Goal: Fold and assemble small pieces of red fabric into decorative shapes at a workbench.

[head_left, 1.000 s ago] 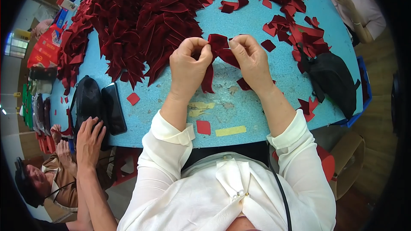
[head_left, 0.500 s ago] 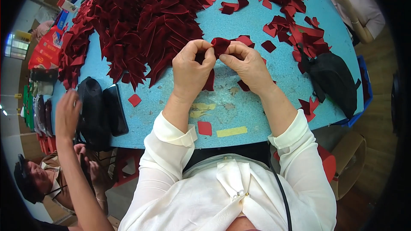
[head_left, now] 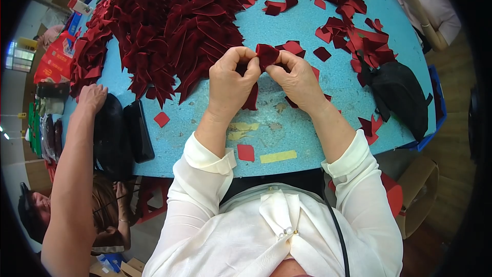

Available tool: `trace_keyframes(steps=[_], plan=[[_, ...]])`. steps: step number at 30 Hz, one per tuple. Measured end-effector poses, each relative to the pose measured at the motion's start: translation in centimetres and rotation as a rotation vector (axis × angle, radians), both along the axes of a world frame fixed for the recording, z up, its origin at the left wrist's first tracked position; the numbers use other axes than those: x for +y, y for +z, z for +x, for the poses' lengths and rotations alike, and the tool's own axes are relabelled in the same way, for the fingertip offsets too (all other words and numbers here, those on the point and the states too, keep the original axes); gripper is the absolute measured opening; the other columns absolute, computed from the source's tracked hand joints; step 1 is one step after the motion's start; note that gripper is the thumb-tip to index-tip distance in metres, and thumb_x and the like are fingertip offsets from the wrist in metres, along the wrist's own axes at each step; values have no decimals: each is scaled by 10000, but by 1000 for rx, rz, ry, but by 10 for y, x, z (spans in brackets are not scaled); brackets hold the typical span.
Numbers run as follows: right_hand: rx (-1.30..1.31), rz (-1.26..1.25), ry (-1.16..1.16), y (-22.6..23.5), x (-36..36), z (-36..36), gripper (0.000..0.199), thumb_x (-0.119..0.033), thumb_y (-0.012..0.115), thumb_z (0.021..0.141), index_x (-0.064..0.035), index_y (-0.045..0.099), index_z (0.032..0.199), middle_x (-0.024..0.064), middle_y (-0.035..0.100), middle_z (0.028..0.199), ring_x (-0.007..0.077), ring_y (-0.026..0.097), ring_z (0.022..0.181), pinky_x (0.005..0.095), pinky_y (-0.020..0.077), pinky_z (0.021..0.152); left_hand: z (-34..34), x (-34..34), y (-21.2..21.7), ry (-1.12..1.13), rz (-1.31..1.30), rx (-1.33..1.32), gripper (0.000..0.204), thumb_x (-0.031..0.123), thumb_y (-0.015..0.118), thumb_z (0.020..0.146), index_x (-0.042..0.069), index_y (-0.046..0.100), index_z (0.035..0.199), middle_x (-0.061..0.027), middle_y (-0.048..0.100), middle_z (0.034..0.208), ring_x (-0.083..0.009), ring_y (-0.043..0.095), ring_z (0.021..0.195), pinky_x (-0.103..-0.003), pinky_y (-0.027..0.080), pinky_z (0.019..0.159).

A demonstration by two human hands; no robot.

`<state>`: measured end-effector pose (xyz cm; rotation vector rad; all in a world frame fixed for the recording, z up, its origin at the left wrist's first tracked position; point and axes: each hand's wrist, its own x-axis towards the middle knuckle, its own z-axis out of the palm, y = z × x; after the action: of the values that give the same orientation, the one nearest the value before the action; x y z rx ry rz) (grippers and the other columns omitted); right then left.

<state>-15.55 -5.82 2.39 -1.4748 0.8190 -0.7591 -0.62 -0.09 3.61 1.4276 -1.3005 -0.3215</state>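
While the blue desk (head_left: 328, 97) carried a heap of dark red velvet pieces (head_left: 164, 25), the left hand (head_left: 230, 84) and right hand (head_left: 297, 79) met above it, both pinching one velvet strip (head_left: 264, 59) closed, apparently folding it

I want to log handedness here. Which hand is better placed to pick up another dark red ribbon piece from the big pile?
Probably the left hand: the large ribbon pile lies up and to its left, close by. The right hand sits farther over and pinches the folded ribbon piece, which both hands hold.
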Motion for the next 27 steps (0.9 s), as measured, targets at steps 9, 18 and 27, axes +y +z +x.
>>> trace_keyframes(steps=[9, 18, 27], plan=[[3, -32, -54, 11, 5, 2, 186, -139, 637, 845, 34, 647, 915, 11, 589, 827, 63, 511, 753, 230, 443, 671, 0, -1, -3, 27, 8, 1, 81, 21, 676, 798, 15, 621, 858, -65, 671, 741, -129, 650, 624, -258, 521, 583], [179, -447, -89, -1, 0, 0, 183, -99, 636, 823, 14, 655, 966, 19, 621, 917, 80, 549, 826, 243, 457, 744, 0, -3, -7, 31, -75, -179, 104, 14, 686, 765, 26, 611, 836, -82, 649, 730, -198, 645, 626, -295, 519, 584], [109, -237, -71, -2, 0, 1, 166, -104, 593, 822, 0, 643, 942, -23, 577, 795, 60, 489, 739, 237, 431, 669, -2, -1, -6, 7, -24, -93, 93, 16, 677, 768, 20, 614, 836, -83, 648, 723, -186, 636, 621, -292, 513, 589]])
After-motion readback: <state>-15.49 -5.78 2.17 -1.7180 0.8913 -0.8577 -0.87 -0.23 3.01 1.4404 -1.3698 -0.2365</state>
